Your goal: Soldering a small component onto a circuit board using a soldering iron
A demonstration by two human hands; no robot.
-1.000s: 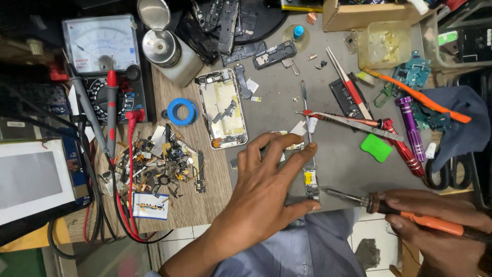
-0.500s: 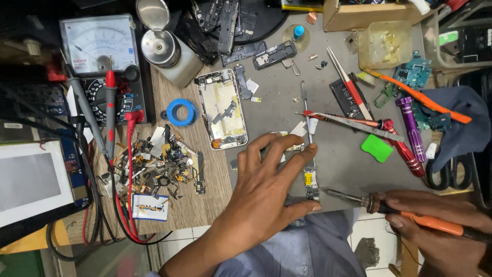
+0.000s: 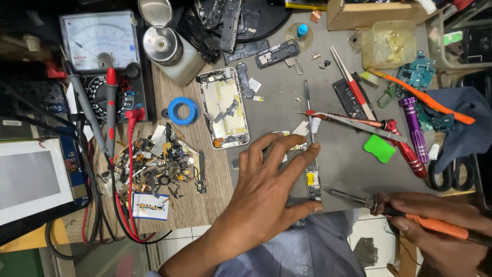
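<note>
The left hand [image 3: 266, 190] lies flat on the counter [image 3: 338, 159], fingers spread, its grip apart, pressing down a phone [image 3: 310, 179] whose narrow circuit board shows at 3 o'clock of the palm. The right hand [image 3: 435, 231] at 4 o'clock has its grip clamped on an orange-handled screwdriver [image 3: 410, 218], tip pointing toward the board's lower end, just beside it. An opened phone shell [image 3: 224, 107] lies at 12 o'clock of the left hand, a blue tape roll [image 3: 182, 111] at 11.

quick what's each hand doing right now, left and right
Left hand: open, fingers spread flat, pressing down on a phone on the grey mat.
Right hand: closed around an orange-handled screwdriver, tip near the phone's lower edge.
</note>
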